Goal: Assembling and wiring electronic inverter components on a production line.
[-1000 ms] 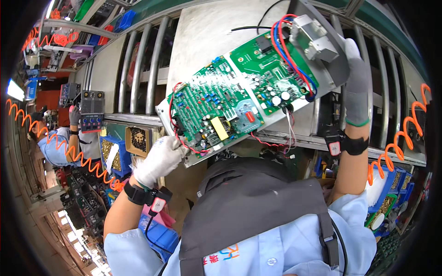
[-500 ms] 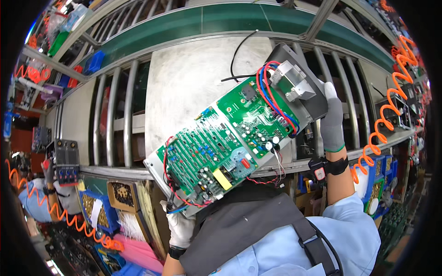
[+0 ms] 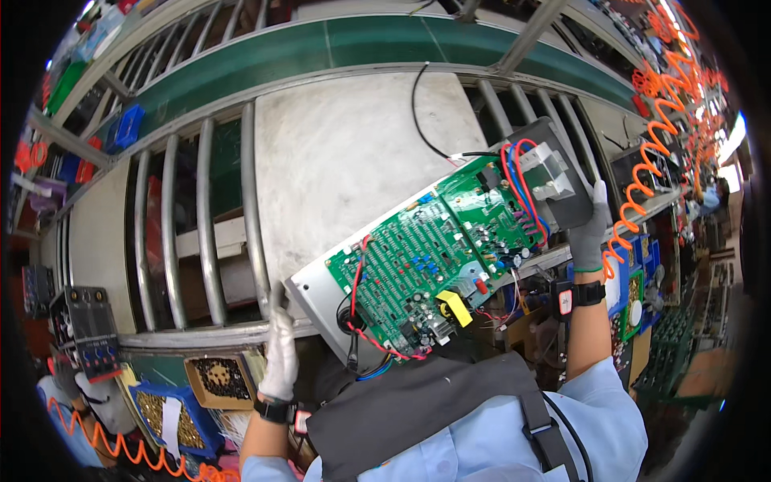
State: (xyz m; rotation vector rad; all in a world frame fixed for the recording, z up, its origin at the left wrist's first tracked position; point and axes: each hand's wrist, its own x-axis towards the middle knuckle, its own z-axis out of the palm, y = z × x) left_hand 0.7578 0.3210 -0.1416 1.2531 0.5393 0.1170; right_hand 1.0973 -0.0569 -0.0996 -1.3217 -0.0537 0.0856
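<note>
A long metal chassis point(image 3: 317, 291) carrying a green circuit board point(image 3: 401, 277) lies tilted across the bench edge, its right end farther from me. At that end are a dark grey panel point(image 3: 580, 207), a silver bracketed transformer point(image 3: 554, 183) and red and blue wires. My right hand point(image 3: 590, 233), in a grey glove with a green cuff, grips the chassis by the panel's edge. My left hand point(image 3: 279, 357), in a white glove, is beside the left end with its fingers stretched upward; whether the fingertips touch the metal cannot be made out. Black cable point(image 3: 418, 112) trails from the far side.
A pale metal plate point(image 3: 345, 153) lies between roller bars point(image 3: 207, 217). At left are a dark control box with knobs point(image 3: 92, 321) and parts bins point(image 3: 181, 410). Orange coiled hoses point(image 3: 642, 177) hang at right. A person's arm shows at lower left.
The chassis has shifted right across the plate. My left hand has left its lower left corner and moved up beside the left end. My right hand keeps its grip.
</note>
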